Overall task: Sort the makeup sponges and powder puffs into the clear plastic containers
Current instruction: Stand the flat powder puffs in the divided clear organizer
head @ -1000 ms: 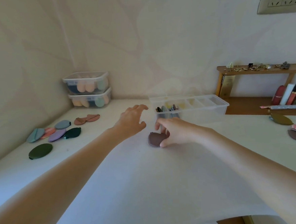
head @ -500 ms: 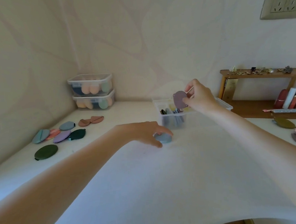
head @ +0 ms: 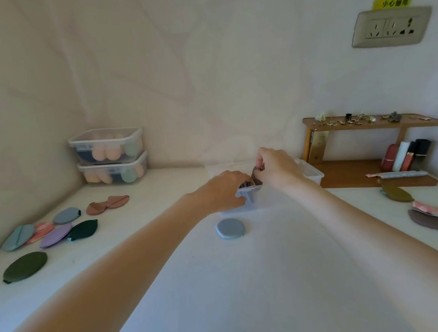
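Right grip (head: 275, 171): fingers pinched together on a dark mauve-brown puff (head: 256, 173), held on edge over the near-left end of the divided clear container (head: 314, 172).
Left grip (head: 226, 192): curled round the near-left corner of the same container, fingers closed on its wall; dark puffs stand on edge in that end compartment, count not readable behind the hands.
Divided container: long clear box, middle of the desk (head: 221, 282), toward the back wall; far compartments too blurred to read.
Grey-blue puff (head: 230, 228): one, round, flat on the desk just in front of the container, touched by neither hand.
Left-edge group: six puffs flat on the desk. Grey-blue (head: 66, 215), teal with strap (head: 18, 237), pink patterned (head: 42, 230), lilac (head: 56, 234) and dark green (head: 83, 229) are bunched and overlapping; one olive-green (head: 25, 266) lies apart, nearer the front edge.
Brown pair (head: 108, 204): two tan-brown puffs, touching, between the left group and the stacked tubs.
Stacked tubs: two lidded clear tubs in the back-left corner, upper (head: 106, 145) on lower (head: 113, 170); both hold peach and pale green sponges, exact count unclear.
Right-edge group: olive puff (head: 396, 192), pink patterned puff (head: 429, 209), dark brown puff (head: 427, 220); the pink overlaps the brown.
Wooden shelf (head: 370, 124): back-right, small trinkets on top, upright tubes beneath.
Writing: yellow sticker (head: 393, 3) above the wall socket (head: 391, 27); characters blurred, partly "小心".
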The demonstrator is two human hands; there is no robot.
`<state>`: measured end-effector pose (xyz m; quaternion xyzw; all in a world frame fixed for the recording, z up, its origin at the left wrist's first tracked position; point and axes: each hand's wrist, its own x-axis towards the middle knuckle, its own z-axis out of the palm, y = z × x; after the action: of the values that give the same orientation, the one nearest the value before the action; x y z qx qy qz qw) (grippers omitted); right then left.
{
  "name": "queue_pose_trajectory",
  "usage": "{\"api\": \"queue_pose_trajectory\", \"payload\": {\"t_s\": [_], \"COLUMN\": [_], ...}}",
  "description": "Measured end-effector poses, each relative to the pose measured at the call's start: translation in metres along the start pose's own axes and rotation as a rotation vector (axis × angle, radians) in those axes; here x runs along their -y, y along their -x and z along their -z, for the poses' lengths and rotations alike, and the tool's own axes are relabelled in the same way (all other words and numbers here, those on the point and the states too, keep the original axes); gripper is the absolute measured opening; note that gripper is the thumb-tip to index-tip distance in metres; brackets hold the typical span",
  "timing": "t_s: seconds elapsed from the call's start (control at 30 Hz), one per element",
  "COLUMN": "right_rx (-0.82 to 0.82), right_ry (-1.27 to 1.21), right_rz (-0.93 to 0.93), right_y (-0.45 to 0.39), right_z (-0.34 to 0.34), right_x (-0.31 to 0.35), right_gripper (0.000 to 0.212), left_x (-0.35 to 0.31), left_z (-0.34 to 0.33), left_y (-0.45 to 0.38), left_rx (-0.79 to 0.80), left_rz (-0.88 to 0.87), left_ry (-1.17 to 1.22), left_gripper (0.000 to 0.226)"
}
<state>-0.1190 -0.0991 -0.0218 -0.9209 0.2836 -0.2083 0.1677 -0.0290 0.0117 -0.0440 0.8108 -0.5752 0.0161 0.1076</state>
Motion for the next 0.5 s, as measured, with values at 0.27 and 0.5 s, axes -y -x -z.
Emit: {"api": "queue_pose_trajectory", "payload": {"t_s": [0.27,0.5], "right_rx": [0.116,0.169], "right_ry": [0.073,0.078], "right_rz": [0.000,0.023], "right_y": [-0.0060,-0.0046], "right_z": [-0.0100,-0.0052], "right_x": [0.0085,0.0010], "right_gripper": [0.025,0.029], "left_x": [0.0046,0.0031], "left_z": [0.0010,-0.0019], "left_y": [-0.0023,-0.0023], "left_rx": [-0.033,-0.053], "left_rz": [0.024,0.010], "left_ry": [0.027,0.071], "left_gripper": [0.040,0.045]}}
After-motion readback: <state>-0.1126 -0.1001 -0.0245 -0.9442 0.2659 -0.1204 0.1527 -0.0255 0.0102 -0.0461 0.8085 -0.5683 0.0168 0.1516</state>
